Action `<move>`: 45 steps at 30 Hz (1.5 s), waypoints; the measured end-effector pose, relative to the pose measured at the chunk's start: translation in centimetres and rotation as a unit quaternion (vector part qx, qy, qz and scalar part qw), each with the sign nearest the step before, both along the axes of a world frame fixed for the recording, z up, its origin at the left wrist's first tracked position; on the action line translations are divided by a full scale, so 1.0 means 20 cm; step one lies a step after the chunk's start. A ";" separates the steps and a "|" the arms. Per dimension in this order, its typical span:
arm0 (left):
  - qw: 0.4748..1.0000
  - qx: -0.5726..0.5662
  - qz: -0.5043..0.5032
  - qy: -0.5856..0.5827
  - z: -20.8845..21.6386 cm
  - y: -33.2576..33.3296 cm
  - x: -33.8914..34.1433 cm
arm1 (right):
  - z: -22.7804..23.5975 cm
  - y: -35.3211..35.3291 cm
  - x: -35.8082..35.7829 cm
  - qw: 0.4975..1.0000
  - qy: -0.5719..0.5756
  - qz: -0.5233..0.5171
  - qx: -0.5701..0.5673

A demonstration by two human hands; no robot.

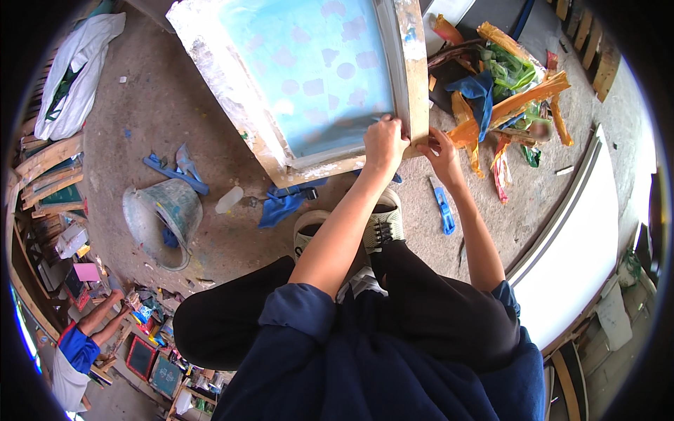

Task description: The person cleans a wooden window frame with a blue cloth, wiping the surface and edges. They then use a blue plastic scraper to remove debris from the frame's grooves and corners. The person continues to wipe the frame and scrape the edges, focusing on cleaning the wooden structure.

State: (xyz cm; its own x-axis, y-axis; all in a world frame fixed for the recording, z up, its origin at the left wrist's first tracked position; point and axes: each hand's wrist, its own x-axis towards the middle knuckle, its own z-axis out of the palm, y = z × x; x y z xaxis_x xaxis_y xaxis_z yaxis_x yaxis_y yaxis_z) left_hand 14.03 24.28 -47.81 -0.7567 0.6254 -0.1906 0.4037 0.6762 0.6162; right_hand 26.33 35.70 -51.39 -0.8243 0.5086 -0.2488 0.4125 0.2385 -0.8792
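Pale wood and light-blue mesh meet under the 2 hands: the left hand [386, 144] is curled into a loose fist at the near right corner of the wooden frame [418, 77], though I cannot tell what it holds; the right hand [442, 156] has its fingers drawn narrow against that corner's outer side. The frame lies just ahead of the shoes [386, 226], with its mesh [312, 59] spanning the opening. Work seems under way at this 1 corner; how much remains cannot be told. A blue cutter [443, 207] lies near the right forearm. Torn orange and green strips [516, 105] crowd the frame's right side, probably hampering movement there; blue cloth [281, 205] lies by the shoes. Farther left are a tipped bucket [181, 205] and another person [74, 351]; a white panel [579, 238] leans rightward.
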 end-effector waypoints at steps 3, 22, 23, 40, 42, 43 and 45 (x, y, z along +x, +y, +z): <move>1.000 0.001 0.002 0.008 -0.02 0.00 0.00 | 0.01 -0.01 -0.01 1.000 0.004 -0.005 -0.020; 0.999 0.049 -0.019 0.012 -0.04 -0.05 0.01 | 0.04 -0.01 0.00 0.999 -0.016 -0.016 -0.030; 0.998 0.052 -0.015 0.016 -0.05 -0.06 0.01 | 0.04 -0.01 0.00 0.999 -0.021 -0.010 -0.031; 0.996 0.081 0.034 -0.008 -0.05 -0.04 0.02 | 0.02 -0.01 0.01 0.999 -0.002 -0.011 -0.040; 0.995 0.089 0.030 0.019 -0.06 -0.05 0.03 | 0.01 -0.01 0.01 0.999 0.004 -0.005 -0.038; 0.995 0.092 0.028 0.033 -0.06 -0.06 0.03 | 0.01 -0.02 0.00 0.999 0.008 0.000 -0.038; 0.994 0.097 0.035 0.024 -0.06 -0.06 0.04 | 0.02 -0.02 0.01 0.999 0.000 -0.006 -0.040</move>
